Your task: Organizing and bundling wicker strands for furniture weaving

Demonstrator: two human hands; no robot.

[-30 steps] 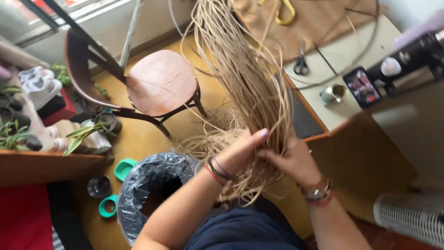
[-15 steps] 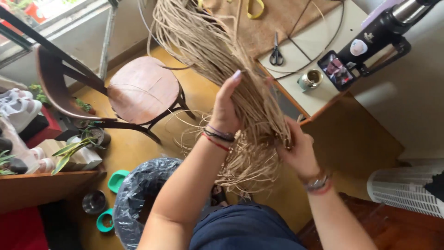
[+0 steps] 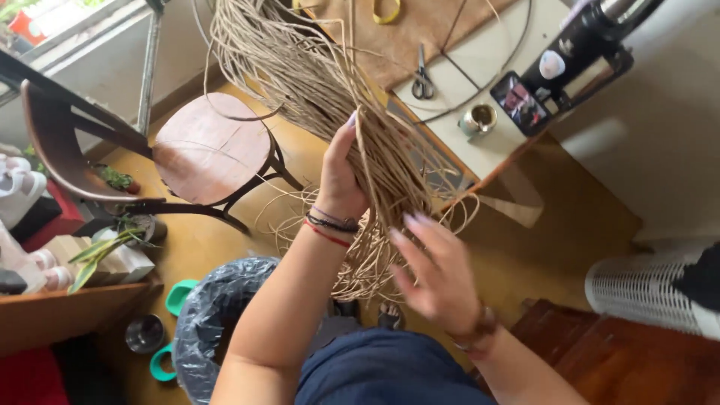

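Note:
A thick hanging bundle of tan rattan strands (image 3: 315, 82) drops from the top of the view and ends in loose curls above the floor. My left hand (image 3: 339, 174), with thin bracelets at the wrist, is raised against the bundle, fingers pointing up and pressed into the strands. My right hand (image 3: 435, 270) hovers lower and to the right, fingers spread and blurred, just off the strands with nothing in it.
A round wooden chair (image 3: 210, 146) stands to the left. A bin lined with a dark bag (image 3: 214, 315) sits below it. At upper right a table (image 3: 487, 142) holds scissors (image 3: 422, 79), a phone (image 3: 521, 101) and a small cup (image 3: 480, 118). A white fan heater (image 3: 645, 292) stands at right.
My left hand has risen higher along the bundle. My right hand has let go of the strands and pulled back, fingers spread. The view has shifted slightly.

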